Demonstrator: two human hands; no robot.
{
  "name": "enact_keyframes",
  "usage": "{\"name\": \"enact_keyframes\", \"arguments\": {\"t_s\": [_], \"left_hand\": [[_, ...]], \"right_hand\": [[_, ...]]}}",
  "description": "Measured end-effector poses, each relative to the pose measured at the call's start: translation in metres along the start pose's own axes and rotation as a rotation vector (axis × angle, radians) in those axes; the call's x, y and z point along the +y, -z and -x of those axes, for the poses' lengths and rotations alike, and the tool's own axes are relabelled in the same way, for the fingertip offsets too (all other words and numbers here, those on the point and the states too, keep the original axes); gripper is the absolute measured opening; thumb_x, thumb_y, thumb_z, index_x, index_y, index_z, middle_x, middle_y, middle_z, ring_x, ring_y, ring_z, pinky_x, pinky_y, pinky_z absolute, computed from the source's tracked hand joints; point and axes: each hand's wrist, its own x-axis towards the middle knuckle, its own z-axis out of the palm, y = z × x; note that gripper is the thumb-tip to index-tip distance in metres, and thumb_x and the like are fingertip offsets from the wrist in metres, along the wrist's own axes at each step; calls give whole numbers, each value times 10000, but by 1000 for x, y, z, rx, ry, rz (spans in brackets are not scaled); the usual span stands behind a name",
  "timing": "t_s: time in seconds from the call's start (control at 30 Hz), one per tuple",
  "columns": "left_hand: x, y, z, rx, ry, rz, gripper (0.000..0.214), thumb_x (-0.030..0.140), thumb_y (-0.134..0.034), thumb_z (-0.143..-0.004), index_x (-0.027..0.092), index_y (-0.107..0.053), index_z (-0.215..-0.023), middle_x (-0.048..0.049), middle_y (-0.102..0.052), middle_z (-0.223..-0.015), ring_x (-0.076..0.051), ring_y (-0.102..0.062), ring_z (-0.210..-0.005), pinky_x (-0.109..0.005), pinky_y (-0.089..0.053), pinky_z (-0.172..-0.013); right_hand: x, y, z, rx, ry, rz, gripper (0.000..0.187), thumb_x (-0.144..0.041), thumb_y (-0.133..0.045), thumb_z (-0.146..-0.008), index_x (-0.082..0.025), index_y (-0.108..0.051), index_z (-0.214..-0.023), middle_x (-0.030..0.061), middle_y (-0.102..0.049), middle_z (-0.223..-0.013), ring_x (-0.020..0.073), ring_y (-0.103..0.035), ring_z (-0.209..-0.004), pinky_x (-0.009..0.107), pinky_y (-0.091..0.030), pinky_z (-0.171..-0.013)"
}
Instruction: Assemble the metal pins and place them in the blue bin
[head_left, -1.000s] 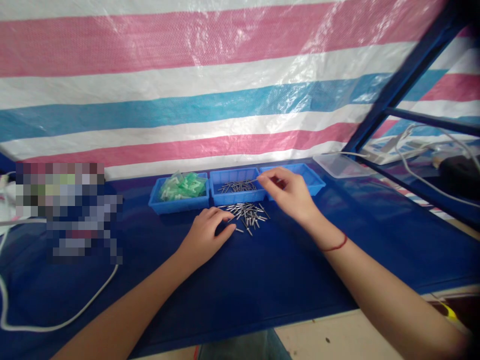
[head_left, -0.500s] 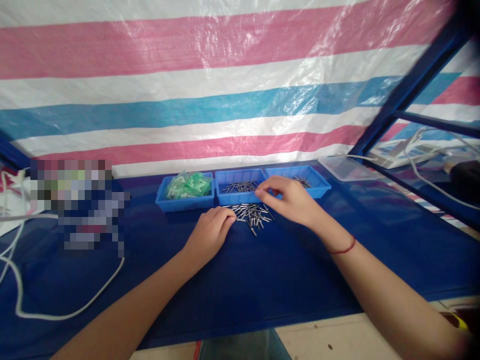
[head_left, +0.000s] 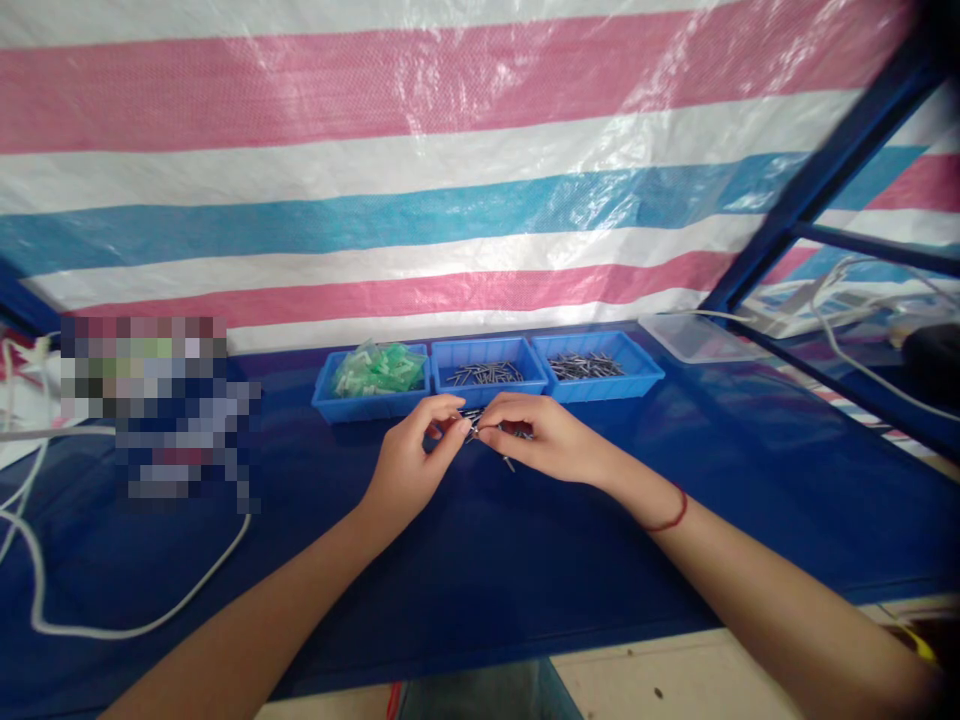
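Note:
Over a small pile of silver blind rivets (head_left: 510,464), both my hands meet on the blue table, and they cover most of the pile. My left hand (head_left: 409,455) is partly open, with a gap between thumb and index finger; its thumb tip is close to the right fingertips. The fingers of my right hand (head_left: 551,437) are pinched together at a rivet, which the fingertips mostly hide. Just behind the hands, the middle blue bin (head_left: 487,352) and the right blue bin (head_left: 600,345) hold more rivets.
A left blue bin (head_left: 367,408) contains green and clear plastic packets (head_left: 379,370). A clear plastic lid (head_left: 697,338) lies at the back right. White cable (head_left: 135,634) loops over the table's left side, near a blurred-out patch. A blue metal frame (head_left: 817,180) stands at right.
My right hand has come down and left from beside the right bin to the pile, beside my left hand. The left thumb and index finger have spread apart.

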Motion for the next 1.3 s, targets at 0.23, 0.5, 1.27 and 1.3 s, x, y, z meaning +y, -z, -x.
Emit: {"name": "enact_keyframes", "arguments": {"t_s": [0.23,0.5,1.27,1.3], "left_hand": [[-1,-1,-2,-45,153,236,184,346,-617,-825,168,-648,-858,-26,-694,-843,-155,-650,-789,-263,-510,-757],[1,1,-3,-53,133,234,181,336,-611,-833,170,-665,-877,-31,-702,-868,-161,-650,-813,-266,-513,-773],[-6,-3,2,-164,-30,-149,210,287,-574,-865,210,-633,-1051,-35,-676,-1017,-198,-597,-982,-340,-446,-890],[-7,-2,2,-178,-62,-189,204,285,-569,-869,213,-639,-1047,-35,-674,-1015,-202,-587,-993,-351,-438,-905]], "right_hand": [[1,-8,0,57,-52,-32,127,-251,-569,-856,-164,-647,-805,17,-584,-746,100,-499,-622,235,-414,-585],[0,-10,-1,88,-44,-47,142,-262,-566,-859,-169,-667,-824,27,-609,-772,109,-522,-643,249,-421,-601],[18,28,-1,542,-106,147,164,-283,-558,-826,-166,-649,-755,26,-643,-757,122,-532,-646,256,-415,-615],[24,37,1,624,-147,199,168,-291,-559,-817,-166,-657,-762,29,-651,-759,132,-544,-653,261,-421,-625]]}}
